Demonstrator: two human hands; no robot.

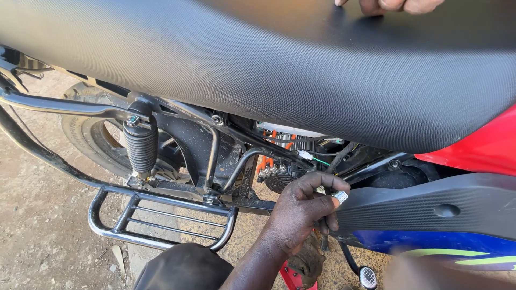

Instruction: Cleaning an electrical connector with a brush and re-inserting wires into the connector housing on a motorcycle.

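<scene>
Closest to the camera, at the bottom, a dark knee [185,268] sticks up, and beside it an arm reaches in under the motorbike. That hand, the left hand [301,212], has its fingers curled in tight, and the thumb and first finger pinch a small silver connector [340,197]. It sits right at the front edge of the black side panel [430,207], just below the bundle of wires [317,157]. Below the hand is a bit of red stand [293,278] and a foot peg [367,276]. To the left is a shiny metal foot rest [156,220] and the black spring shock absorber [141,144], with the back tyre [88,129] behind it on the dirt ground. Above everything runs the big black seat [242,64]. At the far top edge, the right hand [395,5] rests fingertips on the seat; it holds nothing I can see, and how far open it is I cannot tell
</scene>
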